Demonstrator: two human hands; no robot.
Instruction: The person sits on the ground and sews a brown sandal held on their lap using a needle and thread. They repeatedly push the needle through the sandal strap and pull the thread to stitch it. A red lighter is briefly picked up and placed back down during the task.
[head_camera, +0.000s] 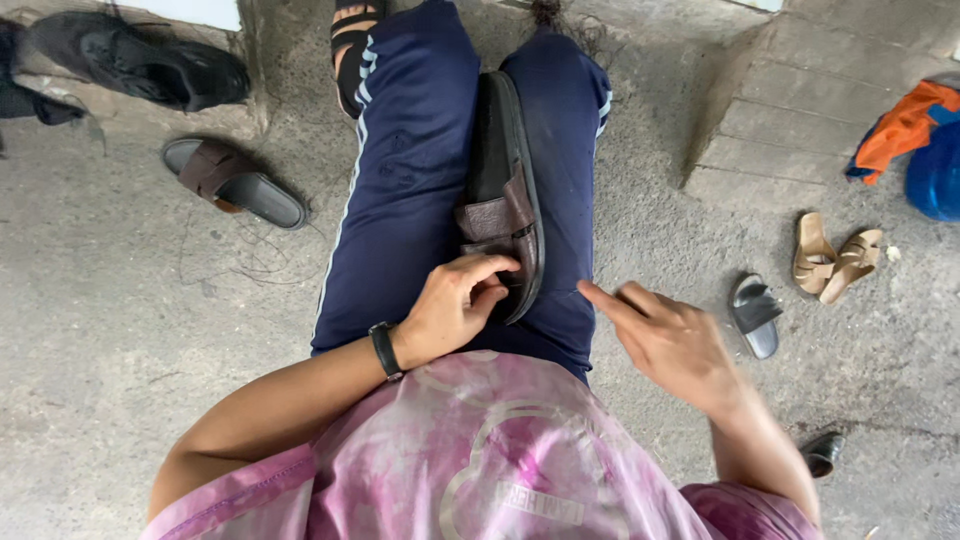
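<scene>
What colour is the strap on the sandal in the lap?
Brown, on a black sole; the head view shows the strap.

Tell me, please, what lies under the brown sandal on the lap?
The brown sandal rests between the thighs on the navy trousers. The left hand covers its near end.

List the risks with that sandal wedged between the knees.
1. The brown slide sandal stands on edge between the thighs, steadied only by the left hand at its near end; it may tip or slip if the legs part.
2. The right hand is off the sandal, one finger pointing toward it, so it adds no grip.
</scene>
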